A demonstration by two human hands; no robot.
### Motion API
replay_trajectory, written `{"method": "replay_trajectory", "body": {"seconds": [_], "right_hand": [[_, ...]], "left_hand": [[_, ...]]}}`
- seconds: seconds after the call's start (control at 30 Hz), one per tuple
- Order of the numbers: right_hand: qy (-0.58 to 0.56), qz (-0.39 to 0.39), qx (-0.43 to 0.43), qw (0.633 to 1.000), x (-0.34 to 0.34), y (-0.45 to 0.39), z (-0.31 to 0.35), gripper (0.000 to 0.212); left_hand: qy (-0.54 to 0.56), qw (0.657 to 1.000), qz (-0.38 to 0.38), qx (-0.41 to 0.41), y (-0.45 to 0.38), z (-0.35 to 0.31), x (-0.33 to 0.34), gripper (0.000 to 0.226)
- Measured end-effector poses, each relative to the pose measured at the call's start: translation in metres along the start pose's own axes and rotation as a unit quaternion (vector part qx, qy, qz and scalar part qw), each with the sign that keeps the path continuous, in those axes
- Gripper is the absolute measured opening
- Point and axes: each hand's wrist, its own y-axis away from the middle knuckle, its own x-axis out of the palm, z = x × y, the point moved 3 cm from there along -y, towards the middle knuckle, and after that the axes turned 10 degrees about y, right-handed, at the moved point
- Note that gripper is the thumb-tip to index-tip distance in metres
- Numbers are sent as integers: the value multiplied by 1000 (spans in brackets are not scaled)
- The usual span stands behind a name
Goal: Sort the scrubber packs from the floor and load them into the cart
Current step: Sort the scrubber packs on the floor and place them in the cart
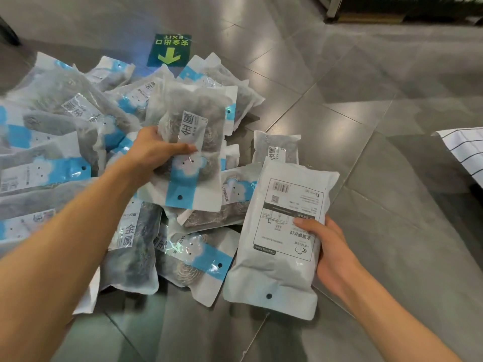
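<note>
Nearest me, my right hand (332, 246) grips a white scrubber pack (277, 236) label-side up by its edge, while my left hand (154, 152) is closed around a second pack (190, 152) lifted over the heap of packs (65, 142) on the floor (366, 100). Both bags look slick, so I judge a one-edge pinch could let one slip back into the pile. Grey tiles carry a green exit sticker (170, 49) beyond; no cart is in view.

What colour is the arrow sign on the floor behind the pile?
Dark green with a bright yellow-green arrow, floor sign, seen from the head camera.
</note>
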Motion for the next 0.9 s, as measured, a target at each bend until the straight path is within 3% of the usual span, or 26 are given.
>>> {"method": "replay_trajectory", "body": {"seconds": [0.23,0.33,0.43,0.5,0.63,0.77,0.9], "right_hand": [[59,13,-31,998,29,36,48,46],[81,21,-30,996,44,82,87,44],[110,29,-21,993,63,143,143,62],[134,40,-22,990,82,188,192,66],[165,76,-35,983,135,291,326,43],[174,116,-79,975,200,402,474,53],[191,176,-114,959,262,512,585,63]], "left_hand": [[123,991,47,-26,123,-27,-24,38],[145,988,41,-46,189,-60,-50,56],[141,987,28,-65,253,-116,-79,60],[144,987,4,-69,296,-172,-98,51],[153,986,-25,-60,386,-324,-134,42],[165,985,-56,-15,479,-493,-176,35],[181,977,-103,46,567,-619,-226,37]]}}
